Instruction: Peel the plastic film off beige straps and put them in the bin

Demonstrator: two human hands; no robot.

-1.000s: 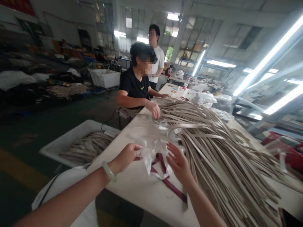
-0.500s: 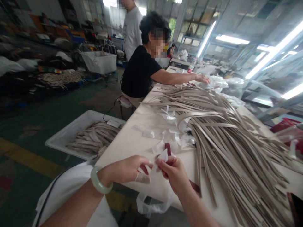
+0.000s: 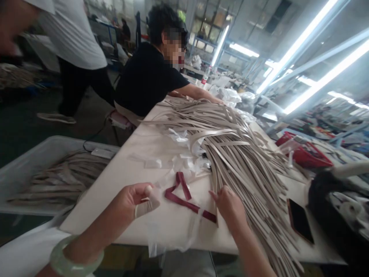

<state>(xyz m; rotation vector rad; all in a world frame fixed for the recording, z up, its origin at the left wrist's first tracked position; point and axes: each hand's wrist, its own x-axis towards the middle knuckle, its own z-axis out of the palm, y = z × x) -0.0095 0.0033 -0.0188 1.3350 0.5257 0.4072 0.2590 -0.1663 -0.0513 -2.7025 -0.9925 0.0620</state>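
My left hand (image 3: 137, 198), with a jade-coloured bangle (image 3: 73, 257) at the wrist, pinches a strip of translucent plastic film (image 3: 155, 195) over the table's near left part. My right hand (image 3: 229, 204) is closed at the left edge of a big heap of flat beige straps (image 3: 245, 165); its fingers are curled on a strap there, partly hidden by the hand. Between both hands a folded dark red ribbon (image 3: 181, 202) lies on the table. More clear film hangs at the table's front edge, below the ribbon.
Scraps of white film (image 3: 183, 161) lie beyond the ribbon. A phone (image 3: 300, 220) and a black bag (image 3: 337, 215) are at the right, a red basket (image 3: 304, 150) behind. On the left stands a white bin (image 3: 29, 154) of straps. A seated co-worker (image 3: 144, 77) reaches across the far end.
My right hand has left the film and moved right to the straps. The film stays in my left hand, now pinched. The view has swung right; a person in white passes at the left.
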